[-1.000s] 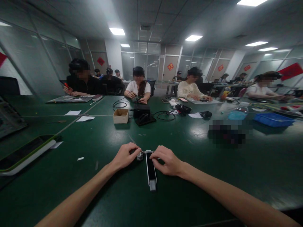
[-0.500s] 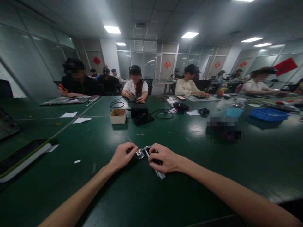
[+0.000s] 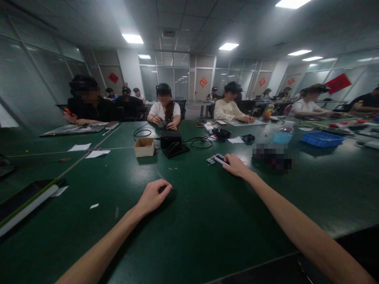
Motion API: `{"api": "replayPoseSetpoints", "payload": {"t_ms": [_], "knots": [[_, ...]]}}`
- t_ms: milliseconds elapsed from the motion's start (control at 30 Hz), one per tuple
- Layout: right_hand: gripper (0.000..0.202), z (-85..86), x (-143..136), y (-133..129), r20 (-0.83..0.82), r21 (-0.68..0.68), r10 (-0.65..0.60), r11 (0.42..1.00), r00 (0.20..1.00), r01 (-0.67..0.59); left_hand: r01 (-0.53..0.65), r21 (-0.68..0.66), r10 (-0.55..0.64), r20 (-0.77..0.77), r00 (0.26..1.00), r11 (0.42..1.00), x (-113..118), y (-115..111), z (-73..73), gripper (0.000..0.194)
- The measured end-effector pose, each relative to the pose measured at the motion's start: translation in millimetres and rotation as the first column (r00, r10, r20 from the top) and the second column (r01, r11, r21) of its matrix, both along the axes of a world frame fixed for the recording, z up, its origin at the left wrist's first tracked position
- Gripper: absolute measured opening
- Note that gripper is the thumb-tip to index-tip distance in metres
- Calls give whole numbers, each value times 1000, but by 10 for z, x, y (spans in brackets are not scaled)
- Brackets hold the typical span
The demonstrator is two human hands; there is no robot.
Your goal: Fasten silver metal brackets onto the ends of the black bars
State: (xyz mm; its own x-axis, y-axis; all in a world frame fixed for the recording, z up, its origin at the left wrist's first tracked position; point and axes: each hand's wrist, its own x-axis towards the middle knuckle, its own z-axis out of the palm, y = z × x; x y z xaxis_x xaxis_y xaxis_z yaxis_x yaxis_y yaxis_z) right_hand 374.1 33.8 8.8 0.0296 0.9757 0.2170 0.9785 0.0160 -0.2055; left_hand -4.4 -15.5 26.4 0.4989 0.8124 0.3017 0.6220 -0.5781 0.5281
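My right hand is stretched out to the right over the green table. Its fingers are closed on a slim rectangular piece with a silver-white edge and a dark face; its exact kind is unclear. At the far end of this piece is a small silver metal part with holes; whether the two are joined cannot be made out. My left hand rests on the table at centre left, fingers curled and thumb against the forefinger. Nothing shows at its fingertips.
Ahead stand a small cardboard box and a black device with cables. A blue tray and a bottle of blue liquid are at right. A green-edged tray lies left. Several people sit across the table.
My right hand has carried the slim piece and the metal part forward and right, away from my left hand. My left hand has stayed about where it was. The view has turned slightly right.
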Motion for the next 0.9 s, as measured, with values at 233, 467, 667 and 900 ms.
{"api": "replayPoseSetpoints", "payload": {"t_ms": [233,467,667,900], "knots": [[32,-93,335,47,82,7,-326,945,942,326,31,19,-31,11,999,999,-9,39,-81,27],[39,-47,323,271,193,-8,-273,960,943,279,87,22,-86,-56,995,996,-13,41,-89,27],[29,-14,417,473,205,-100,-223,964,953,247,105,15,-103,-80,991,994,-19,45,-82,27],[41,-78,419,536,230,-56,-309,942,923,330,109,29,-105,-109,988,994,-31,64,-111,28]]}}
